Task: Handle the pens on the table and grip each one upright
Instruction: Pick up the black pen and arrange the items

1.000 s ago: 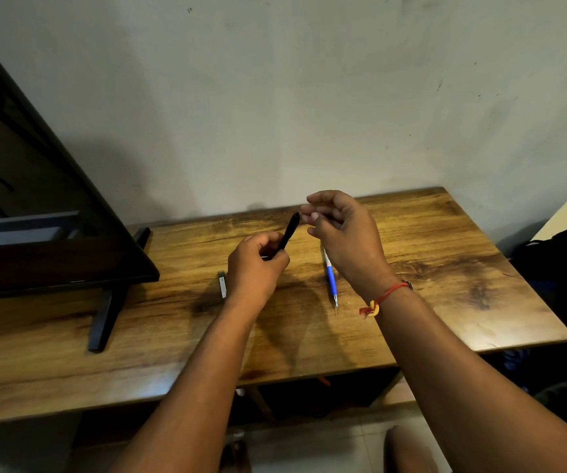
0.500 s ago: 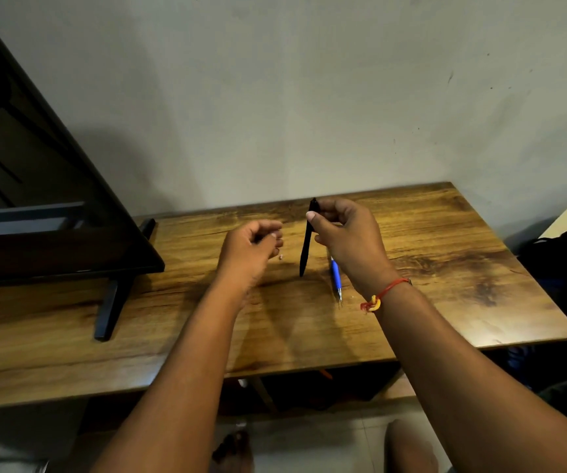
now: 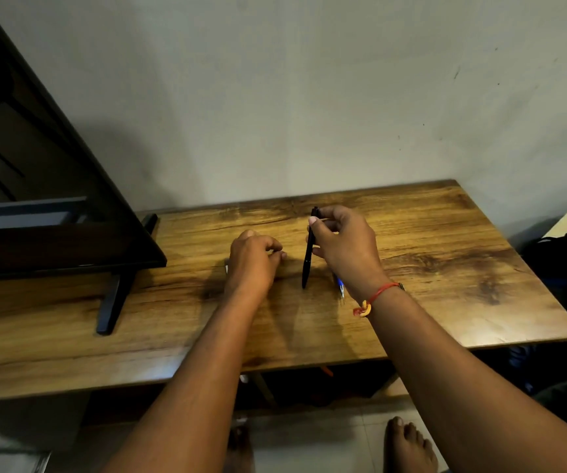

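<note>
Right grip (image 3: 346,247) pinched the black pen (image 3: 308,257) near its upper end, between thumb and fingertips. Left grip (image 3: 251,264), just left of it, was held low with its fingers loosely curled and nothing seen in them.

The wooden counter (image 3: 445,268) lay beneath both grips. A dark screen (image 3: 36,199) on its stand stood well to the left of the left grip. The black pen hung close to upright, leaning slightly. Whether its lower tip touched the counter could not be told. A blue pen (image 3: 339,285) lay flat under the right wrist, mostly hidden. A small pale-tipped object (image 3: 226,266) showed just left of the left grip, too hidden to identify.

Likely failure: because the pinch sat high on the barrel, the pen could pivot or slip through the fingertips and tip out of upright. Lowering the right wrist could also nudge the blue pen and set it rolling.
</note>
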